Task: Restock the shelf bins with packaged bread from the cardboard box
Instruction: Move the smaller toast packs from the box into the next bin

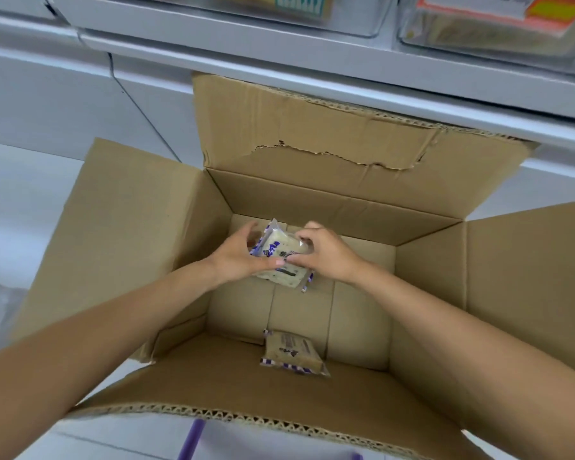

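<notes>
Plastic-wrapped bread packet (281, 257), likely light, squashy and slippery, sits near the cardboard box's (312, 200) far wall. The left hand (243, 257) and right hand (326, 254) grip its sides; hold gently there. A second packet (292, 356) lies by the near wall.

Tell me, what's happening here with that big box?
A person is unpacking stock. Both arms reach down into an open cardboard box, where the left hand and right hand together grip a bread pack in clear wrapping with purple print. It may be two packs stacked, but that is hard to tell. A second bread pack lies on the box floor by the near wall. The clear shelf bins above already hold packaged goods.
</notes>
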Demonstrator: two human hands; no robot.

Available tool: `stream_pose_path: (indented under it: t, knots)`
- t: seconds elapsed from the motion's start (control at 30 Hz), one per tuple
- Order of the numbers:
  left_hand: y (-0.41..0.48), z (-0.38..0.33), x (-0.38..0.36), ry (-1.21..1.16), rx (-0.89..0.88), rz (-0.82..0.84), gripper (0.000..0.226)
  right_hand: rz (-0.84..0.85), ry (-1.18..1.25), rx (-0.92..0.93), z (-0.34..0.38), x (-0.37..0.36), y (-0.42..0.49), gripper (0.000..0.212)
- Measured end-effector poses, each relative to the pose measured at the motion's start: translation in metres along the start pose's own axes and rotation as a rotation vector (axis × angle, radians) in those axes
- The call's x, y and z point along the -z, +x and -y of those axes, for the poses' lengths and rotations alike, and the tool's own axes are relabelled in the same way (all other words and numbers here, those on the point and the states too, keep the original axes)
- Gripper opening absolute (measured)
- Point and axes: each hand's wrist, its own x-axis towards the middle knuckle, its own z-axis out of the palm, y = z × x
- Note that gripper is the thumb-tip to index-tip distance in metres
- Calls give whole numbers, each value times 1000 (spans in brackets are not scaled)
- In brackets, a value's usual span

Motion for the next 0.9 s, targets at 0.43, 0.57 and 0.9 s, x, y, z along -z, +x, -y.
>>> stream_pose_path:
  t: [0.43,0.57,0.9]
  knots:
    - [-15,29,12,-105,37,-70,25,760,92,-329,-16,-60,-72,83]
    - [-18,35,9,-101,68,-49,26,747,123,-311,-22,-82,-73,58]
    - [-19,-4,4,-320,106,-63,38,80,772,-370,16,8,-38,33]
